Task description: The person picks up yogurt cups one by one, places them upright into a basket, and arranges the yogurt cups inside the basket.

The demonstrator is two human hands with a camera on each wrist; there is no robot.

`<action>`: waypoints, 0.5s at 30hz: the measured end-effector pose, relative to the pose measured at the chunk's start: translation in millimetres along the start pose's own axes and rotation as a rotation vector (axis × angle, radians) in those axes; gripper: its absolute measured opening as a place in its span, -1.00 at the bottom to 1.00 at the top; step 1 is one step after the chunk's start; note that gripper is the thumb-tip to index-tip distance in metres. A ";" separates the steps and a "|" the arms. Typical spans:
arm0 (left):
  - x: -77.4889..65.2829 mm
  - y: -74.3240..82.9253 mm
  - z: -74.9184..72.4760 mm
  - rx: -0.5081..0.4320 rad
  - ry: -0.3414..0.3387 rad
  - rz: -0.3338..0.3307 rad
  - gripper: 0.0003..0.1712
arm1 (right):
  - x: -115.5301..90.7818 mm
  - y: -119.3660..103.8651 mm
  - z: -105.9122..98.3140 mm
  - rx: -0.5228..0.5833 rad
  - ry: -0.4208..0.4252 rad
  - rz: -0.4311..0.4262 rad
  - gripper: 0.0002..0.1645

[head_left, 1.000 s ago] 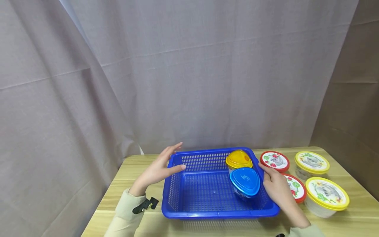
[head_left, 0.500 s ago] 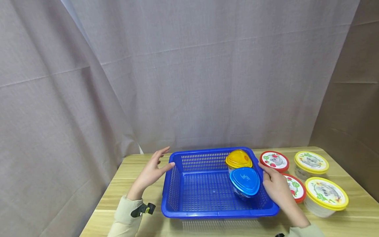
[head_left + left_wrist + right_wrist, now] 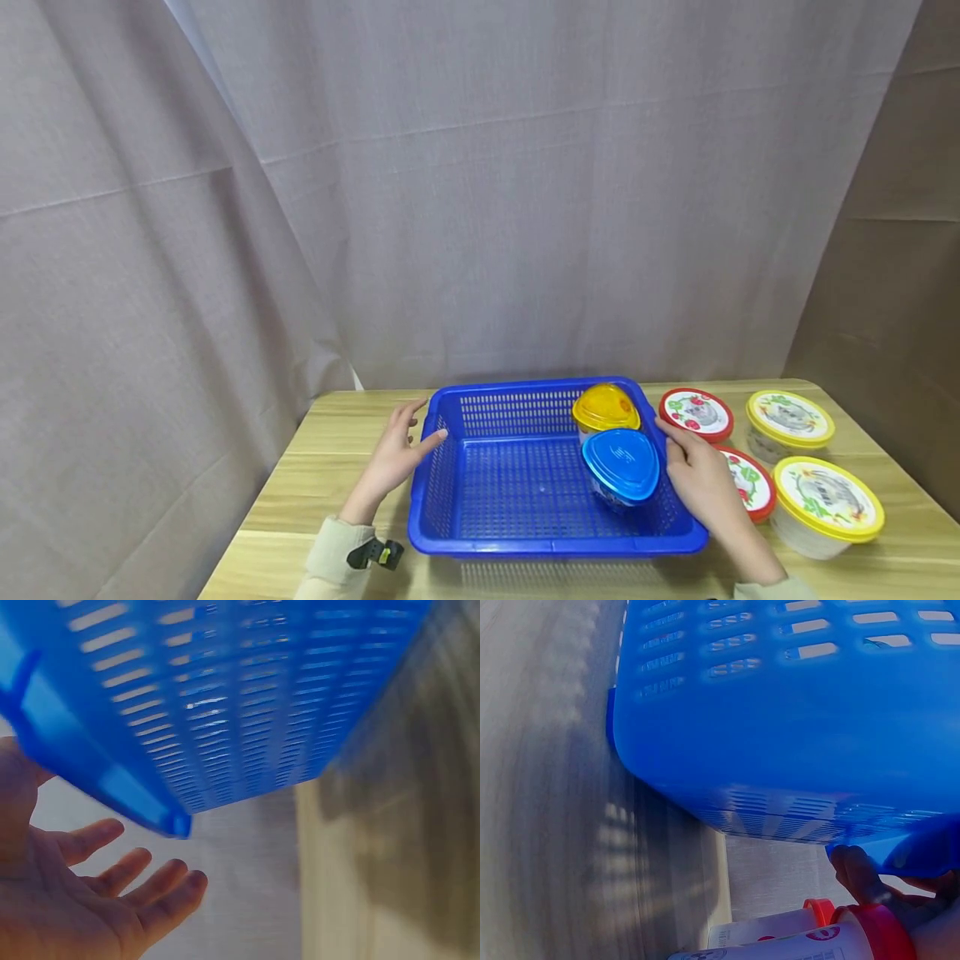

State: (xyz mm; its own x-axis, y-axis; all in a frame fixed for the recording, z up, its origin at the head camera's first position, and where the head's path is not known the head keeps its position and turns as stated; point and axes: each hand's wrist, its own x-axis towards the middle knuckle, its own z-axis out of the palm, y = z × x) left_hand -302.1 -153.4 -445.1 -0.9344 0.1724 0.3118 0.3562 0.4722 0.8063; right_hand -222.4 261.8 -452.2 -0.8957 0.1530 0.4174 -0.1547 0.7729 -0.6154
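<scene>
A blue plastic basket [image 3: 525, 492] with slotted sides stands in the middle of the head view. My right hand [image 3: 703, 483] grips its right rim, thumb on top and fingers underneath in the right wrist view. At the left rim is my left hand [image 3: 393, 457], its thumb over the edge and its fingers loosely spread outside, as the left wrist view shows. Inside the basket, at the right, sit a tub with a yellow lid [image 3: 606, 407] and one with a blue lid [image 3: 621, 463]. Whether the basket's base touches the table cannot be made out.
Right of the basket stand two red-lidded tubs [image 3: 696, 414] and two yellow-lidded tubs [image 3: 828, 498], one red one partly behind my right hand. Everything is on a wooden table [image 3: 300, 492]. A grey curtain [image 3: 525, 208] hangs behind it.
My left hand first drew left, away from the basket, then came lower and back to its left rim. The right hand keeps its grip, and the tubs keep their places.
</scene>
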 end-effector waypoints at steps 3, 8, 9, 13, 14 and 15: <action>-0.4 -6.4 6.1 -0.010 -0.010 -0.007 -0.21 | -0.7 0.5 0.5 0.008 0.009 -0.003 -0.54; -1.6 -13.6 14.8 -0.058 -0.013 -0.007 -0.18 | -1.4 0.2 1.1 0.030 0.006 -0.002 -0.53; -1.7 -14.7 16.1 -0.068 -0.007 -0.011 -0.18 | -1.5 0.1 1.0 0.030 0.006 -0.003 -0.53; -2.2 -15.6 19.6 -0.077 0.023 -0.035 -0.17 | -1.2 0.0 0.5 0.027 -0.001 -0.005 -0.54; -2.0 -15.7 20.0 -0.079 0.030 -0.045 -0.17 | -1.6 -0.3 0.5 0.027 -0.002 -0.005 -0.54; -1.9 -15.9 20.4 -0.077 0.037 -0.055 -0.17 | -1.8 -0.5 0.6 0.027 -0.005 -0.005 -0.54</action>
State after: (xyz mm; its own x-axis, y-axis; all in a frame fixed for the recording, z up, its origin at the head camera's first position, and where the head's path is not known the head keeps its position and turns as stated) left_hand -306.2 -143.6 -468.8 -0.9521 0.1155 0.2831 0.3053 0.4116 0.8587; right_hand -220.9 260.8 -453.0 -0.8971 0.1462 0.4170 -0.1699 0.7569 -0.6310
